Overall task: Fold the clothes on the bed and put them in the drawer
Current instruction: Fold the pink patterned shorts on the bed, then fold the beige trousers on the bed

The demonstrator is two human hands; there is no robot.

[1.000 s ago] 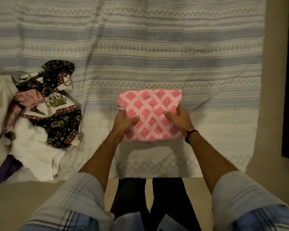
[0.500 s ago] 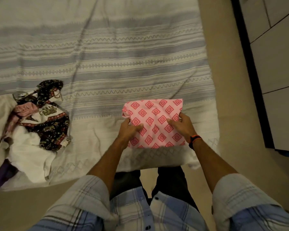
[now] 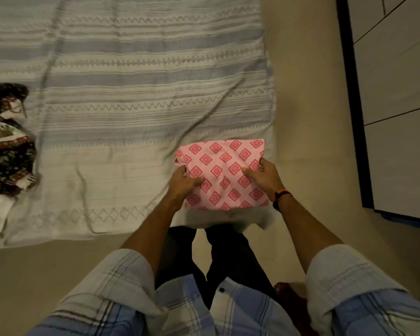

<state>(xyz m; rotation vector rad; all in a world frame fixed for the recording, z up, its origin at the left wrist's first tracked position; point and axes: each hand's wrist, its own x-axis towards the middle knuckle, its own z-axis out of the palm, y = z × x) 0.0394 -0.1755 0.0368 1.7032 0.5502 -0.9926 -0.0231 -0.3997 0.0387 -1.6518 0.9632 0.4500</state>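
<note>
Head view shows your two hands gripping the folded pink cloth (image 3: 224,173) at the near right corner of the bed (image 3: 131,98), with the cloth just ahead of you and between your arms. Your left hand (image 3: 183,183) pinches its left edge, thumb on top and fingers tucked under; your right hand (image 3: 264,177) clamps the right edge the same way. The bundle is a soft, roughly square packet, a little wider than deep, so its long axis runs left to right across your body. It looks raised slightly off the bedspread, though you cannot be sure from this angle. The drawer fronts (image 3: 398,93) lie to your right, across a strip of bare floor (image 3: 306,117), so your right hand is the nearer one and the carry likely swings that way. The cloth is thin printed cotton with red diamonds, limp enough to sag or unfold if your grip slackens. The bedspread is a woven, striped, wrinkled cover. The unfolded clothes (image 3: 7,151) sit heaped at the far left, well apart from your hands.
</note>
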